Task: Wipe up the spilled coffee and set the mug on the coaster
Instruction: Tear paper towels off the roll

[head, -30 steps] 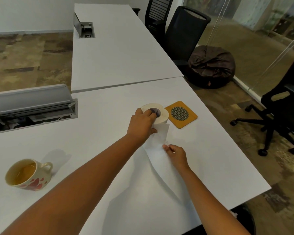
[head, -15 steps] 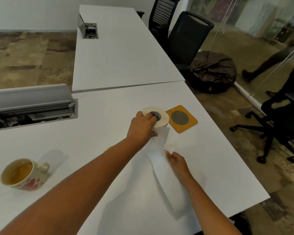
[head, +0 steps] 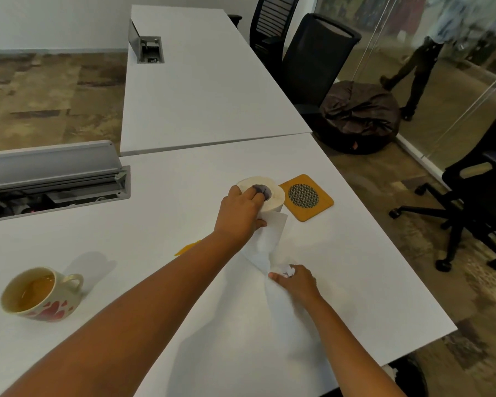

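white tissue runs in a loose strip [head: 265, 245] from the paper roll [head: 269, 196] toward the near edge of the white table [head: 355, 267]. the left hand [head: 241, 214] rests on top of the upright roll, fingers curled over its rim and core, thumb against its near side. the right hand [head: 295, 282] pinches the strip's lower end, crumpled paper bunched between its fingers and thumb, near the middle of the table and nearer than the roll. just right of the roll lies the yellow coaster [head: 306, 197] with a dark mesh circle in its middle; nothing stands on it. the mug [head: 40, 293], cream with red hearts, stands at the near left, well apart from the coaster, handle pointing right, with brownish liquid inside. a small yellow-orange spill [head: 187, 247] shows on the table just left of the left forearm, partly hidden by it. beyond, an open cable tray [head: 55, 184] sits at the far left, and black office chairs [head: 315, 53] and a dark beanbag [head: 361, 116] stand to the right.
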